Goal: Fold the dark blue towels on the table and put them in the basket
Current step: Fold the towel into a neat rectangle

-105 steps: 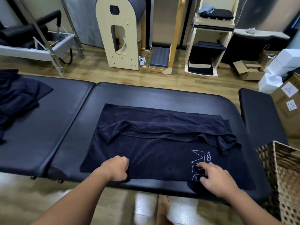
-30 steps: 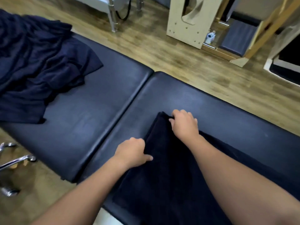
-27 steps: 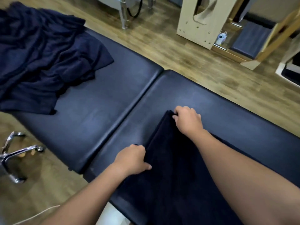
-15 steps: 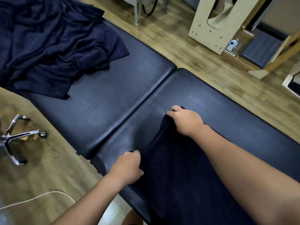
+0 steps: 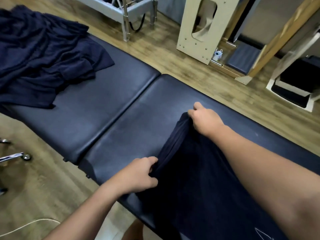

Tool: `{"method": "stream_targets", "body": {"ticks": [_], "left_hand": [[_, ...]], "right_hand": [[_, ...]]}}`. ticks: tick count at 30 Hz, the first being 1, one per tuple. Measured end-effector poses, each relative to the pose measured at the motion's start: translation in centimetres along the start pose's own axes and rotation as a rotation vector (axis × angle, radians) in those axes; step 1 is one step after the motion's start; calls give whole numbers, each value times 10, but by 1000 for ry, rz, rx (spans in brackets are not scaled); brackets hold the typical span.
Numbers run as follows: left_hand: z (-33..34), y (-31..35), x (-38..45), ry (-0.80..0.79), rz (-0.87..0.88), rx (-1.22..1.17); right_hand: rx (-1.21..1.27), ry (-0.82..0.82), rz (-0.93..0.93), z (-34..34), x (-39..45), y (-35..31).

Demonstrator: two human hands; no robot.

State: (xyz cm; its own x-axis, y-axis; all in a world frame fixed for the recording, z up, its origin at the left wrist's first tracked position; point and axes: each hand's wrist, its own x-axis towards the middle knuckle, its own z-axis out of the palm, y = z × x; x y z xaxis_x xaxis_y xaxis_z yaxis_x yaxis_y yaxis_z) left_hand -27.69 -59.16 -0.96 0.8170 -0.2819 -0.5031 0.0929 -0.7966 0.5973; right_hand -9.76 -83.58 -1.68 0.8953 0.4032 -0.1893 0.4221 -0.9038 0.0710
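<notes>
While one dark blue towel (image 5: 199, 184) is being worked on the right-hand pad of the desk (image 5: 121, 108), the task is judged to be at an early stage. Its short end is gripped at both corners: the near corner is pinched in the curled fingers of the left hand (image 5: 138, 174), the far corner is held in the closed fingers of the right hand (image 5: 204, 118), and that edge is raised slightly off the padding. How many folds have been made cannot be told. A heap of unfolded towels (image 5: 39, 61) is left crumpled on the left-hand pad, well apart from the hands. No basket is seen in this view, so nothing can be counted as put away.
</notes>
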Motion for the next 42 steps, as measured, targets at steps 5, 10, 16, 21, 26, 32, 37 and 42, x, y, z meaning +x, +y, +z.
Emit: {"method": "stream_targets", "body": {"ticks": [5, 10, 16, 21, 26, 32, 37, 42], "left_hand": [[70, 90, -22, 39, 125, 70], [169, 174, -35, -33, 161, 9], [255, 263, -42, -141, 210, -81], [305, 316, -48, -229, 260, -65], [339, 341, -48, -355, 259, -52], [336, 276, -21, 71, 628, 199], [292, 151, -2, 220, 408, 739], [273, 116, -12, 197, 285, 781]], "right_hand": [[132, 109, 62, 5, -89, 64], [166, 166, 185, 13, -197, 135], [220, 210, 364, 40, -300, 212], [275, 237, 493, 68, -359, 256], [317, 188, 585, 99, -402, 276], [285, 26, 639, 126, -420, 222], [373, -111, 385, 144, -449, 98], [271, -184, 634, 173, -502, 77]]}}
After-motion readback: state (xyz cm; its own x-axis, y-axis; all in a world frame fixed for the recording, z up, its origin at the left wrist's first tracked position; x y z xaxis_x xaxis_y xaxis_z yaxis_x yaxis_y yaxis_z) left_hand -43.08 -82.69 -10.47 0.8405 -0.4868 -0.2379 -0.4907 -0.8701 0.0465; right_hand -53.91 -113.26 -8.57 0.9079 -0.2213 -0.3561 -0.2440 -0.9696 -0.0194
